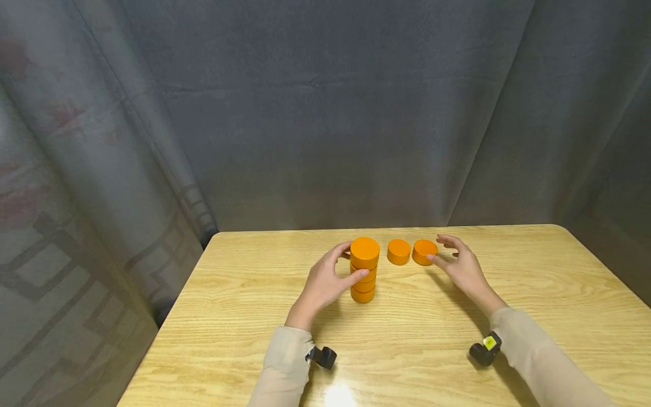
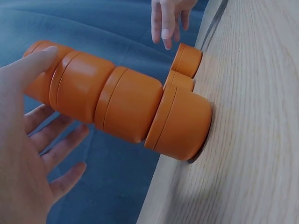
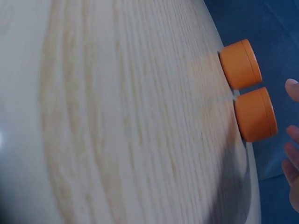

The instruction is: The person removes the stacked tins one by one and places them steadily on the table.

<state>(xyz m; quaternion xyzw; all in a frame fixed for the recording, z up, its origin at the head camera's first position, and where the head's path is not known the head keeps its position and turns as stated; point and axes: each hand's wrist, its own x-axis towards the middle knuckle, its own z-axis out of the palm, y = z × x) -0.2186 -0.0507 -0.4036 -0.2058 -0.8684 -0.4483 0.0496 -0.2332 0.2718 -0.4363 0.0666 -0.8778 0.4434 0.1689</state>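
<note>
Several round orange lidded containers [image 1: 363,277] are piled in one upright stack, the lowest resting on the table. My left hand [image 1: 325,281] is at the top of this stack; its thumb [image 2: 44,55] lies against the side of the topmost container [image 2: 37,70], and the index finger is hidden behind it. The other fingers spread loosely beside the stack. Two more orange containers stand on the table to the right, a nearer one [image 1: 399,252] and a farther one [image 1: 424,252]. Over the farther one hovers my right hand [image 1: 463,265], thumb and fingers apart, above its lid [image 3: 271,112].
The light wood table [image 1: 396,345] ends at a far edge just behind the containers, with a grey curtain [image 1: 325,124] hanging beyond. Black wrist cameras [image 1: 322,357] sit on both sleeves, low over the table.
</note>
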